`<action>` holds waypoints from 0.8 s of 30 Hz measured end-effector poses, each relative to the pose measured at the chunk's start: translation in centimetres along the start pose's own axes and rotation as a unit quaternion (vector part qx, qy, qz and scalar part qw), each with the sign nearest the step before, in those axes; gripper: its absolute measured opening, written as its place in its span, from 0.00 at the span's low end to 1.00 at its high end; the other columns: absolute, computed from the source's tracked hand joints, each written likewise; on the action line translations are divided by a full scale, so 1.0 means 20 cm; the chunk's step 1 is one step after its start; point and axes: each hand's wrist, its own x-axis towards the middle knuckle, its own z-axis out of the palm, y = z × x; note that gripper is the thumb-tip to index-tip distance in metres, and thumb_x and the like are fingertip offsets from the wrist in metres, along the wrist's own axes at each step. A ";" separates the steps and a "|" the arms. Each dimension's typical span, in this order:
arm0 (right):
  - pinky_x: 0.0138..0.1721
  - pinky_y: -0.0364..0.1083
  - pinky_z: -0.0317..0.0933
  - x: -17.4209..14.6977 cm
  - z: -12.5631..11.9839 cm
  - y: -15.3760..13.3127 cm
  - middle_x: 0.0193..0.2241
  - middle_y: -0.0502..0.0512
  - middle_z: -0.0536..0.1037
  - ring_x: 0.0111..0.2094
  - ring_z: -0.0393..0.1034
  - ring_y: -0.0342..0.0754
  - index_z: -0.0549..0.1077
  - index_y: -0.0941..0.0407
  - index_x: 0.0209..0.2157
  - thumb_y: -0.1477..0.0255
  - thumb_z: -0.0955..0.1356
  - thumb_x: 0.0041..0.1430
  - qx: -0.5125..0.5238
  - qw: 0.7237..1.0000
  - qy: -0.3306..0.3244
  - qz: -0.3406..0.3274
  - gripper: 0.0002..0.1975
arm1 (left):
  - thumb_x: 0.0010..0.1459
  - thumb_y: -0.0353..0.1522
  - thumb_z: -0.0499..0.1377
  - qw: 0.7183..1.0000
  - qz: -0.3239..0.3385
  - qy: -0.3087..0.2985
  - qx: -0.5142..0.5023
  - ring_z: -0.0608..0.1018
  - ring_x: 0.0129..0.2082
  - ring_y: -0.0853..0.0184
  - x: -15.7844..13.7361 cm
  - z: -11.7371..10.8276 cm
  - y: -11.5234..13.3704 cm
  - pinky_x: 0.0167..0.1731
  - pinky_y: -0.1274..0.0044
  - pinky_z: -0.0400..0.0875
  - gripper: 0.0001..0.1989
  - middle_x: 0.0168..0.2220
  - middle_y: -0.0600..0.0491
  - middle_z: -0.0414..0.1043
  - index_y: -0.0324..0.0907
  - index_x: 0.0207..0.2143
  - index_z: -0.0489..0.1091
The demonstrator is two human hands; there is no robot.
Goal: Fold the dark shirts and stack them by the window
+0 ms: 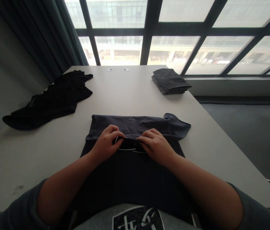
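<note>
Shirt (132,175) lies on the table (123,92), lower centre of the frame. Left hand (107,142) and right hand (157,145) pinch its cloth between their fingers, beside white trim. At bottom centre, white lettering on the wearer's top (137,219) is cut off, unreadable.

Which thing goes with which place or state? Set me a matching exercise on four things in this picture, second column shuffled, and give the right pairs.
Column 1
1. Neat cloth stack with a dark, pale-striped top
2. Rumpled black cloth heap
3. Dark fabric garment with thin white lines
4. Dark blue-grey fabric curtain

Column 2
A. Pinched by the left hand and right hand
B. Hanging left of the dark-framed glass window
C. Far right part of the white table
D. Left side of the table

Pairs: 1-C; 2-D; 3-A; 4-B
</note>
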 end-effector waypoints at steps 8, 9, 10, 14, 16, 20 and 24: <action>0.41 0.49 0.61 0.01 -0.03 0.03 0.28 0.55 0.73 0.33 0.65 0.50 0.69 0.55 0.29 0.69 0.60 0.78 0.055 0.996 -0.017 0.061 0.20 | 0.61 0.34 0.62 0.982 -0.178 0.003 0.055 0.74 0.32 0.65 0.02 -0.07 0.00 0.34 0.74 0.67 0.11 0.38 0.54 0.73 0.45 0.47 0.72; 0.41 0.49 0.60 0.01 -0.03 0.03 0.28 0.55 0.72 0.33 0.65 0.50 0.67 0.54 0.28 0.68 0.59 0.78 0.057 0.996 -0.016 0.068 0.20 | 0.61 0.34 0.62 0.979 -0.194 -0.014 0.059 0.74 0.31 0.65 0.03 -0.08 0.00 0.33 0.74 0.66 0.08 0.34 0.55 0.74 0.44 0.43 0.73; 0.40 0.49 0.59 0.01 -0.03 0.03 0.28 0.55 0.72 0.33 0.65 0.50 0.66 0.54 0.28 0.68 0.58 0.78 0.060 0.995 -0.017 0.072 0.20 | 0.61 0.34 0.61 0.976 -0.206 -0.032 0.055 0.75 0.31 0.64 0.03 -0.09 0.00 0.32 0.73 0.65 0.05 0.32 0.55 0.74 0.44 0.40 0.73; 0.40 0.49 0.58 0.01 -0.04 0.04 0.28 0.55 0.72 0.34 0.65 0.50 0.64 0.54 0.28 0.67 0.58 0.78 0.072 0.993 -0.028 0.085 0.20 | 0.63 0.38 0.61 0.960 -0.261 -0.071 -0.077 0.77 0.30 0.64 0.05 -0.11 -0.02 0.33 0.74 0.67 0.07 0.31 0.55 0.75 0.44 0.40 0.74; 0.40 0.49 0.58 0.01 -0.04 0.04 0.28 0.55 0.71 0.34 0.65 0.50 0.63 0.53 0.28 0.67 0.58 0.78 0.076 0.992 -0.030 0.093 0.20 | 0.60 0.40 0.66 0.928 -0.295 -0.058 -0.220 0.78 0.32 0.65 0.05 -0.11 -0.04 0.36 0.74 0.72 0.11 0.34 0.55 0.76 0.44 0.40 0.74; 0.39 0.49 0.57 0.01 -0.03 0.05 0.26 0.54 0.70 0.33 0.65 0.50 0.61 0.53 0.27 0.67 0.58 0.77 0.077 0.990 -0.033 0.111 0.20 | 0.52 0.38 0.74 0.798 -0.358 -0.022 -0.484 0.79 0.42 0.64 0.06 -0.10 -0.05 0.46 0.72 0.77 0.17 0.40 0.53 0.76 0.42 0.40 0.74; 0.38 0.49 0.57 0.01 -0.03 0.06 0.26 0.54 0.69 0.33 0.65 0.50 0.61 0.53 0.26 0.67 0.59 0.76 0.078 0.989 -0.032 0.125 0.19 | 0.54 0.35 0.74 0.728 -0.371 -0.007 -0.576 0.80 0.45 0.64 0.06 -0.11 -0.04 0.51 0.72 0.76 0.15 0.41 0.51 0.77 0.40 0.38 0.73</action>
